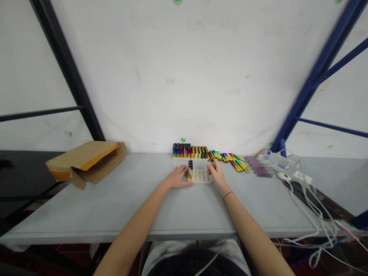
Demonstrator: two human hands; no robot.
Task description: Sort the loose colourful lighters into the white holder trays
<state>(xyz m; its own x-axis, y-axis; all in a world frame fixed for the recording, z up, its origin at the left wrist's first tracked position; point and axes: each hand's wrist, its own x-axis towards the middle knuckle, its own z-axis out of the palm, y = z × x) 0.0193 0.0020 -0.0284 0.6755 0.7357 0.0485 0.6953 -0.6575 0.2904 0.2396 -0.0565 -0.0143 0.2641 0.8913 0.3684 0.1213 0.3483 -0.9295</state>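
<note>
A white tray with rows of holes lies on the table in front of me. Along its left end a row of lighters with dark tops stands upright. My left hand rests flat beside that end, fingers stretched out and the thumb along the tray's front edge. At the tray's right end, my right hand is closed, pinching a lighter whose dark end shows above the fingers. The rest of that lighter is hidden by the hand.
Behind the tray stand a block of multicoloured lighters and a block of yellowish ones. Loose shiny lighters lie to the right, near a pixelated purple item. White cables and a power strip sit far right; an open cardboard box lies left.
</note>
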